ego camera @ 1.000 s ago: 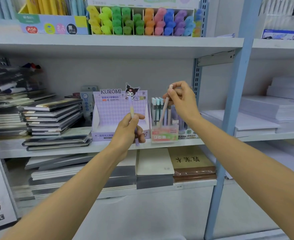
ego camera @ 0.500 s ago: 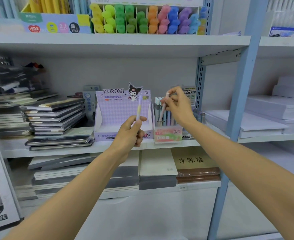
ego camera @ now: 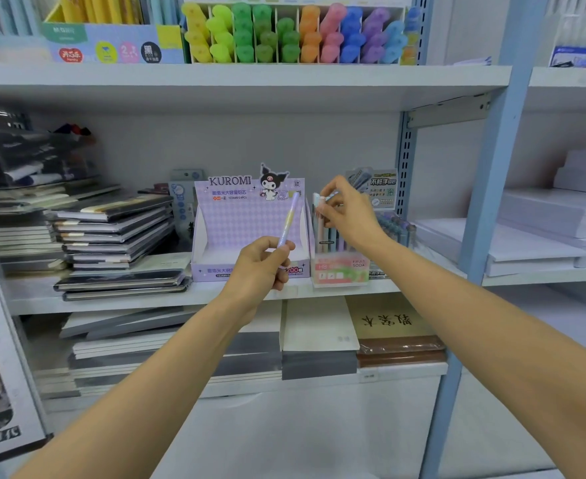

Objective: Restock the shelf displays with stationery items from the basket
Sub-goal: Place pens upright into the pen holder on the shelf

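Observation:
My left hand point(ego camera: 262, 266) grips a thin purple and yellow pen point(ego camera: 289, 217), which points up in front of the purple KUROMI display box point(ego camera: 250, 233) on the middle shelf. My right hand point(ego camera: 348, 214) pinches the top of a pale pen point(ego camera: 324, 202) that stands among other pastel pens in the small pink pen box point(ego camera: 339, 271), right of the KUROMI box. The basket is out of view.
Stacks of dark notebooks point(ego camera: 112, 233) lie left of the KUROMI box. Another pen display point(ego camera: 383, 205) stands behind my right hand. Coloured highlighters point(ego camera: 295, 32) fill the top shelf. A blue upright post point(ego camera: 491, 160) stands at right, with white paper stacks point(ego camera: 560, 223) beyond.
My right hand has lowered its pen down into the pink box. My left hand has tipped its pen upright and shifted slightly right.

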{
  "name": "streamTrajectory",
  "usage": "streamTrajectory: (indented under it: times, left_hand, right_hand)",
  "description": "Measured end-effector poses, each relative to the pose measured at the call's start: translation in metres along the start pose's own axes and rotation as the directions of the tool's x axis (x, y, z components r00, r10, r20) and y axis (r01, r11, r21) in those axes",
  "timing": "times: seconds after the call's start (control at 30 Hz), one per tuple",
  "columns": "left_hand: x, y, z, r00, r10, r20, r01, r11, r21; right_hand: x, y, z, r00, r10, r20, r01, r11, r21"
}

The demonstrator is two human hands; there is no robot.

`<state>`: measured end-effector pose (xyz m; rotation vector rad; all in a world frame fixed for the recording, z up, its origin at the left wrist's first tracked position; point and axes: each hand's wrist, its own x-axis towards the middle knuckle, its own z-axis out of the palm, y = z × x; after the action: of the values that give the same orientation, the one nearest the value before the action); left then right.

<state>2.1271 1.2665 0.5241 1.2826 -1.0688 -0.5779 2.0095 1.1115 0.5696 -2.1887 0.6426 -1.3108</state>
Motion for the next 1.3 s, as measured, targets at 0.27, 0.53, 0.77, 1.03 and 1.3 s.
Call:
streamTrajectory:
  times: [0.27, 0.53, 0.77, 1.03, 1.3]
  left_hand:
    - [-0.001, -0.001, -0.002, 0.999, 0.035, 0.013, -0.036, 0.999, 0.037]
    - [0.002, 0.018, -0.004, 0.998, 0.052, -0.038, -0.059, 0.976, -0.210]
    - [-0.002, 0.025, 0.016, 0.983, 0.149, -0.108, -0.182, 0.878, -0.442]
    - [-0.009, 0.030, 0.033, 0.928, 0.371, 0.021, -0.370, 0.928, -0.045]
    - [-0.003, 0.017, 0.030, 0.871, 0.486, 0.071, -0.452, 0.736, 0.504]
  right_hand:
    - [-0.015, -0.014, -0.014, 0.995, -0.064, -0.077, 0.068, 0.996, 0.052]
    - [-0.046, -0.020, -0.034, 0.999, 0.010, 0.041, -0.031, 0.850, 0.525]
    - [-0.073, -0.016, -0.034, 0.981, 0.148, 0.122, -0.192, 0.765, 0.614]
    - [-0.068, -0.043, -0.043, 0.993, -0.082, 0.080, 0.062, 0.971, 0.231]
    - [-0.043, -0.054, -0.056, 0.995, -0.074, -0.060, 0.091, 0.922, 0.376]
